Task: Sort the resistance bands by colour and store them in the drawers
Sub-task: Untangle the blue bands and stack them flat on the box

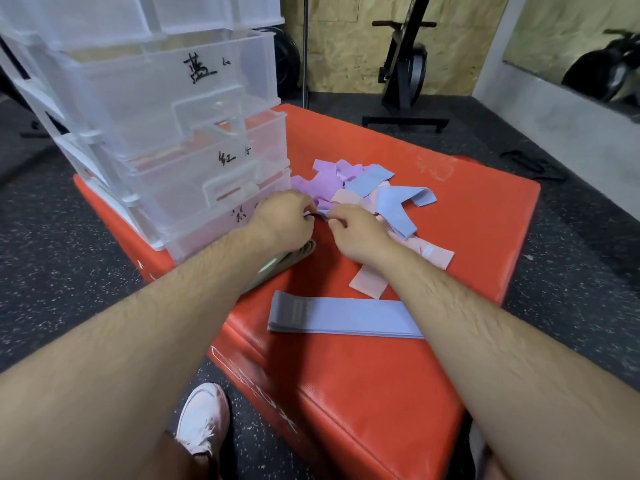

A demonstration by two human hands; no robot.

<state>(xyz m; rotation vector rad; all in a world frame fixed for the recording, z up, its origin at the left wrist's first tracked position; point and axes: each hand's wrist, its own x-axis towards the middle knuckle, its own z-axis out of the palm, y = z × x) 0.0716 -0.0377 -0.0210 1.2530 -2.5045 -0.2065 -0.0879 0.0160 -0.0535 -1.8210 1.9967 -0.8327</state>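
Left grip (284, 216) and right grip (356, 233) both pinched band edge (321, 213) at near side of mixed pile (349, 187), beside bottom drawer (207, 233); blue band (343, 318) lay apart.

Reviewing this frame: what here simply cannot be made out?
All in the head view:
1. Whether the left hand and right hand pinch anything: their own backs hide the fingers.
2. Bottom drawer label: the left hand covers part of it.
3. Greenish bands: the left forearm hides most of them.
4. Top of the drawer unit: cut off by the frame edge.

drawer unit (194, 140) blocks left, bare red mat (467, 209) right
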